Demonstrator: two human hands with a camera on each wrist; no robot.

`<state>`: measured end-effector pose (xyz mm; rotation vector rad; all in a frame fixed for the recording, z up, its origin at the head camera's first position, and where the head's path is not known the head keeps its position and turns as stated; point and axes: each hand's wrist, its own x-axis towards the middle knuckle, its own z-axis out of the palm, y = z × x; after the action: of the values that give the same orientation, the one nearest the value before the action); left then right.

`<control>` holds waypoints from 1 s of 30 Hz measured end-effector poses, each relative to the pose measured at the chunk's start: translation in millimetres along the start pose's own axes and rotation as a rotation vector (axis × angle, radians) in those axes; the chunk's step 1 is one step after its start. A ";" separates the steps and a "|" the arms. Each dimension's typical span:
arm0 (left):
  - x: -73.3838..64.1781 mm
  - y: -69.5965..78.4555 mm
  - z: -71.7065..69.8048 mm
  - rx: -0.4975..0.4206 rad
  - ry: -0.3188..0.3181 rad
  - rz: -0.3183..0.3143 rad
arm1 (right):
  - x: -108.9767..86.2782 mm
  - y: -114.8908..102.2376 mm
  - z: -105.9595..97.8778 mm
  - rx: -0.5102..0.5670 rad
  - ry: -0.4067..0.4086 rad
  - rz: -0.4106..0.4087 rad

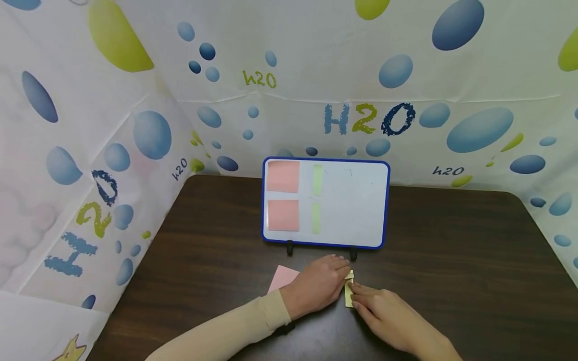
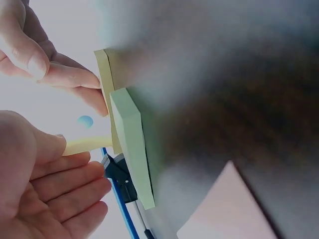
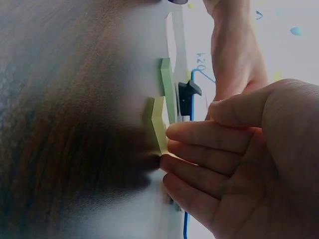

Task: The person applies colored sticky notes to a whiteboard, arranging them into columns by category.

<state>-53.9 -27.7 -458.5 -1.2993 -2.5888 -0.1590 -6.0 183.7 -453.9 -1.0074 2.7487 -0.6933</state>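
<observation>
In the left wrist view, my left hand [image 2: 45, 184] pinches a raised yellow sticky note [image 2: 87, 145] between thumb and index finger, its far end still at the pad. My right hand [image 1: 390, 316] holds its fingers nearly straight, fingertips against the narrow yellow sticky-note pad [image 1: 349, 296] on the table. Beside that pad lies a green sticky-note pad [image 2: 132, 144], hidden under my left hand in the head view. A pink sticky-note pad [image 1: 282, 278] shows partly from behind the left hand.
A blue-framed whiteboard [image 1: 356, 205] stands behind the hands on black feet [image 1: 353, 253]. Two pink notes [image 1: 283, 215] are on its left side, with two green strips [image 1: 315, 218] beside them. A printed curtain [image 1: 293, 50] borders the dark wooden table [image 1: 207, 250].
</observation>
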 end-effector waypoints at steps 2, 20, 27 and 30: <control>0.1 -0.5 0.1 -0.005 0.019 -0.011 | 0.5 0.1 -0.7 0.004 -0.008 0.005; 0.8 -4.5 -4.9 -0.031 0.107 -0.027 | -0.8 0.7 1.9 -0.008 -0.002 -0.012; 2.1 -12.3 -4.6 0.021 0.179 0.023 | -1.9 0.7 3.7 0.002 0.004 0.002; 4.9 -19.2 -7.0 0.061 0.232 0.035 | -2.4 0.3 4.4 0.005 0.003 0.011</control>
<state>-70.9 -36.9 -450.2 -1.2253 -2.3571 -0.2100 -3.1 183.8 -458.0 -0.9902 2.7511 -0.7002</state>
